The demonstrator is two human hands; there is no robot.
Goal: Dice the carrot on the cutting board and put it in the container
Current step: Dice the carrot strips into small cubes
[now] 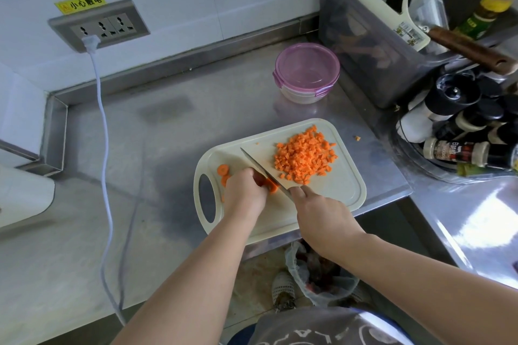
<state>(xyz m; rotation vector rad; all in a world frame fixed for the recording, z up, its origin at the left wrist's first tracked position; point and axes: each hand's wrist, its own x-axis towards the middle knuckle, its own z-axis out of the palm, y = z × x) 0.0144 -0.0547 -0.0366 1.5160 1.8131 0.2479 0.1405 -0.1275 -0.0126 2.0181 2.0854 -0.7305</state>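
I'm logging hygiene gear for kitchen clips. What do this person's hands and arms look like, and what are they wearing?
The left hand and right hand wear no gloves, and no ring, watch or bracelet shows. The left arm and right arm are uncovered as far as the picture's edge, with no sleeves in view. Below them is a dark grey garment with pale lettering, perhaps an apron.

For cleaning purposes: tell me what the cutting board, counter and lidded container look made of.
Cutting board: likely plastic, matte cream, moulded handle hole and raised rim.
Counter: stainless steel by its look, brushed grey with dull reflections.
Container: seemingly clear plastic, translucent pink lid with clip tabs.
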